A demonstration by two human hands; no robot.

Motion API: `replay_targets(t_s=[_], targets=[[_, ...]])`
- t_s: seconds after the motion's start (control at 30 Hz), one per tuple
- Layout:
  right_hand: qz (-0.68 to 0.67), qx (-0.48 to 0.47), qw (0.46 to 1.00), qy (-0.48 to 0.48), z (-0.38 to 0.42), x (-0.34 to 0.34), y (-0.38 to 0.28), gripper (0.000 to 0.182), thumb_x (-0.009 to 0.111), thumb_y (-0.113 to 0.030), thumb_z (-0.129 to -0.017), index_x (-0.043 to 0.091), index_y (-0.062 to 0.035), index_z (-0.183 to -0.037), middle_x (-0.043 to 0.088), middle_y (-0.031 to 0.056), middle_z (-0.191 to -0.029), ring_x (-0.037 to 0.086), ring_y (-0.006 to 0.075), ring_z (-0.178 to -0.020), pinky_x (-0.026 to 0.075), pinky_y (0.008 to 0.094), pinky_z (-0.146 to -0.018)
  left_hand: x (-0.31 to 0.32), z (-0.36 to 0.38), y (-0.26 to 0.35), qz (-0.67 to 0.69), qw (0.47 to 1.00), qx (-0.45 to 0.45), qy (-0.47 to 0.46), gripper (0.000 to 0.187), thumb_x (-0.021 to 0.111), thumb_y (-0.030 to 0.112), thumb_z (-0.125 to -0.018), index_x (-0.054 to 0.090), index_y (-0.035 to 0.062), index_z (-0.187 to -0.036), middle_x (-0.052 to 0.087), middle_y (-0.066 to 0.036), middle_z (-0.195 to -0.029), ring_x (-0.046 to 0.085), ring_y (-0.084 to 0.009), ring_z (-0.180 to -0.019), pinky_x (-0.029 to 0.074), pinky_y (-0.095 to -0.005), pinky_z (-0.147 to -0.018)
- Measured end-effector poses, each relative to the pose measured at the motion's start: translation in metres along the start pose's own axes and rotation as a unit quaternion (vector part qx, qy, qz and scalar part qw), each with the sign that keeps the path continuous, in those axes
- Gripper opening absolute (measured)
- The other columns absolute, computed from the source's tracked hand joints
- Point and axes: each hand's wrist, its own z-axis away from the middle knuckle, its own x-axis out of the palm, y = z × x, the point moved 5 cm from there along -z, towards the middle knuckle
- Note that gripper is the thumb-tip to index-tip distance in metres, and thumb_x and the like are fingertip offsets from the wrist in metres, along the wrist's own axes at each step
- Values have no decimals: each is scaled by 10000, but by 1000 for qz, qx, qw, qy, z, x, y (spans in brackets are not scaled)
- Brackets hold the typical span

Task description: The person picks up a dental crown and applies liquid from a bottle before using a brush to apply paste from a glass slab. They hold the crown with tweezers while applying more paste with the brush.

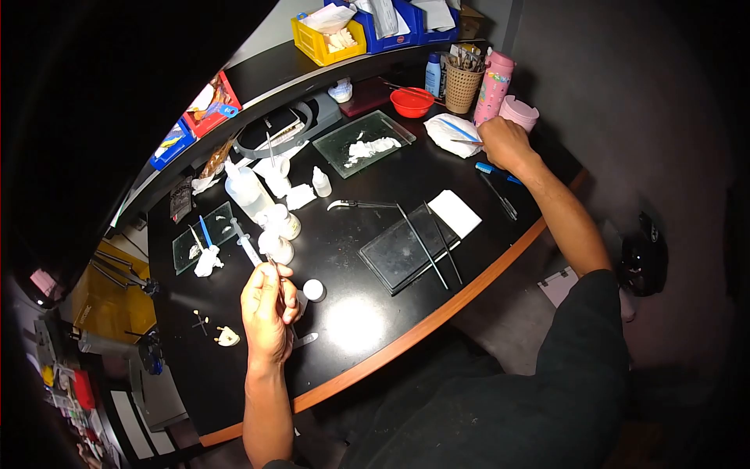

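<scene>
My left hand [266, 313] is closed in a pinch above the near left of the desk, around a thin, dark stick-like tool whose kind I cannot make out. Just beyond its fingers are white-lidded jars [275, 246] and a syringe [248, 248]. A round white cap [314, 290] lies to its right. Reaching to the far right, my right hand [508, 146] is closed at the edge of a wad of white tissue [449, 141]. A thin brush-like stick [472, 141] runs from its fingers over the tissue, beside a blue-handled stick [457, 127].
A glass slab [359, 166] carries white material. Long tools rest across a black flat case [402, 254]. A red bowl [412, 103], a woven brush holder [462, 87] and a pink bottle [494, 82] line the back right. Tooth-coloured pieces [227, 336] lie left.
</scene>
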Motion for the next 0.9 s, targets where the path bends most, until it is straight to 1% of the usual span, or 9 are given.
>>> replay_targets(t_s=[0.17,0.27,0.3,0.37,0.5,0.57,0.67,0.77,0.9], targets=[[-50,12,999,-2,1,-9,-5,180,685,19,-732,710,1,-910,702,242,-904,712,366,-875,562,480,-696,3,0,1,-23,1000,-3,3,261,452,302,-1061,543,66,-997,463,19,-606,314,-26,-428,286,-186,-424],[-211,-66,973,63,-1,-14,-24,171,595,-25,-859,649,-26,-1021,678,202,-809,683,327,-776,514,441,-659,5,1,0,-27,1000,-4,-2,261,450,300,-1061,543,64,-998,458,18,-603,310,-27,-427,282,-187,-425],[-296,-54,954,12,-4,-11,-33,172,569,-29,-873,637,-20,-1030,666,174,-799,658,284,-740,497,408,-642,6,1,-1,-27,1000,-4,-5,261,450,300,-1061,543,64,-999,457,18,-602,310,-27,-426,281,-187,-425],[-457,-29,885,-88,-11,-6,-59,178,518,-37,-902,614,-9,-1049,642,118,-781,606,198,-666,464,342,-606,4,0,-3,-1,1000,-10,-15,240,445,243,-1066,554,40,-999,483,-8,-623,362,-49,-449,295,-194,-429],[-789,-108,583,-161,-36,15,-110,202,492,-92,-954,620,2,-1079,635,60,-870,567,101,-776,422,240,-642,3,0,-4,-3,1000,-11,-10,258,450,267,-1066,553,40,-1001,481,-9,-622,363,-52,-449,295,-201,-429],[-817,-112,559,-84,-43,11,-132,171,531,-172,-981,610,-31,-1037,630,48,-863,557,87,-745,410,226,-627,2,-1,-3,2,1000,-10,-9,262,451,272,-1066,553,40,-1001,480,-10,-621,364,-53,-449,294,-202,-428],[-800,-115,586,-55,-64,35,-149,170,574,-251,-966,590,-86,-928,620,-3,-800,546,71,-684,389,216,-594,0,-1,-3,-3,1000,-9,-5,265,453,277,-1065,552,40,-1003,480,-10,-620,368,-54,-449,295,-203,-427],[-807,-73,578,-99,-77,58,-153,171,561,-237,-970,547,-107,-861,599,-12,-753,526,69,-648,390,229,-577,1,-2,-4,-24,1000,0,-1,261,456,299,-1057,559,64,-1009,459,11,-608,322,-40,-427,284,-207,-423],[-816,-45,566,-110,-76,67,-156,167,537,-211,-961,635,-77,-939,649,45,-736,586,97,-654,421,217,-605,1,-1,-2,-21,1000,0,-4,265,453,300,-1059,557,62,-1004,458,11,-605,318,-39,-425,280,-209,-424]])
